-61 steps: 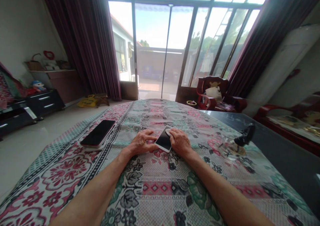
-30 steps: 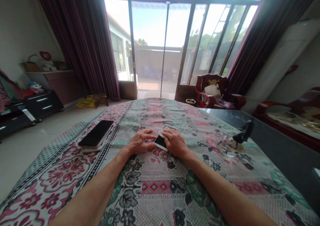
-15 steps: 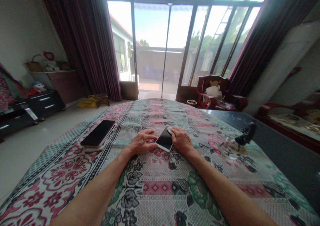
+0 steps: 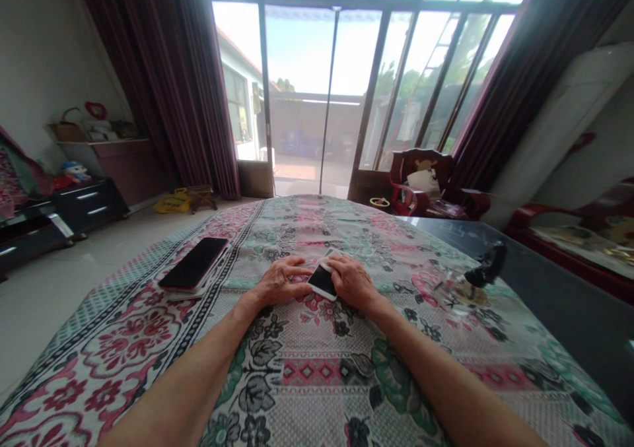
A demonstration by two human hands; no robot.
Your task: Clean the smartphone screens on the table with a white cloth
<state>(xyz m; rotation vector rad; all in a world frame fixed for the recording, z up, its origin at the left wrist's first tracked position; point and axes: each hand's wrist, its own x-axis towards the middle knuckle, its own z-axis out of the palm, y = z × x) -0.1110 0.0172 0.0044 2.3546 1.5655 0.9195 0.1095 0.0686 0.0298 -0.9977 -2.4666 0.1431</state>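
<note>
I see left hand [image 4: 282, 282] loosely spread, thumb at phone [image 4: 323, 282]; right hand [image 4: 354, 282] holds white cloth [image 4: 325, 262] on it. Yellow bag [image 4: 173, 201]: markings too blurred.

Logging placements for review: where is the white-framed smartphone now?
In the head view, the white-framed smartphone lies centrally on the floral tablecloth, beside the left hand, partly under the right hand.

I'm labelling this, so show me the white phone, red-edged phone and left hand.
White phone [image 4: 323, 281], head view: dark screen.
Red-edged phone [image 4: 194, 263], head view: screen centre.
Left hand [image 4: 276, 282], head view: its back.
</note>
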